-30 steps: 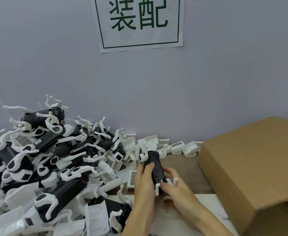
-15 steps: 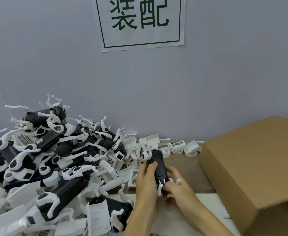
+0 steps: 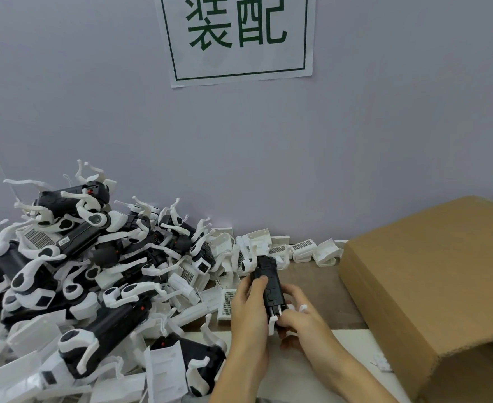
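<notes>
Over the table [image 3: 321, 289], one black housing [image 3: 270, 282], clamped in left hand [image 3: 249, 312] and right hand [image 3: 305, 322].

Black unit [image 3: 270, 282]: near end covered by fingers of right hand [image 3: 300, 321]; left flank covered by fingers of left hand [image 3: 249, 311].
White clip [image 3: 271, 325]: mostly hidden under right fingers.
Pile of units [image 3: 79, 271], left of fingers: cut by left and bottom edges.
Cardboard box [image 3: 431, 274], right of fingers: cut by right and bottom edges.
Wall sign [image 3: 236, 39], above fingers: top cut off.
</notes>
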The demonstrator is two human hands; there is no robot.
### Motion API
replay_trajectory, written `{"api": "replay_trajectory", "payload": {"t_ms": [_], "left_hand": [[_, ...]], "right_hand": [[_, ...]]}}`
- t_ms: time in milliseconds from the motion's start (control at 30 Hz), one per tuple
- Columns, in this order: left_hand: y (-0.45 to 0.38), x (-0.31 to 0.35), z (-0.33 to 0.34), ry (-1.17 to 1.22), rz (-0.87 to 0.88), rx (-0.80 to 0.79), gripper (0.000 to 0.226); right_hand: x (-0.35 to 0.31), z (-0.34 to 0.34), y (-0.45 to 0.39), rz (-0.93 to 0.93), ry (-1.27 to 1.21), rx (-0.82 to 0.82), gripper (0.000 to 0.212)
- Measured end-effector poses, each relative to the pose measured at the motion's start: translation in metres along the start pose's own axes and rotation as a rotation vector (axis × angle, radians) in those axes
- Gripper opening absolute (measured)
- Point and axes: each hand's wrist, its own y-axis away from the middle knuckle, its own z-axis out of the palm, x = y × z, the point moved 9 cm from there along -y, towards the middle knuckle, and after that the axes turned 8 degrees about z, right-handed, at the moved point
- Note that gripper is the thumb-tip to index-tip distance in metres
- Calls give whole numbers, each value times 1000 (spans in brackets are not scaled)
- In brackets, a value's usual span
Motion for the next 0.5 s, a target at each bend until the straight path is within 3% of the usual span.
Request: {"api": "replay_trajectory", "payload": {"t_ms": [500], "left_hand": [[0,-2,0,15,1,-7,16]], "right_hand": [[1,-1,2,7,-5,20,32]]}}
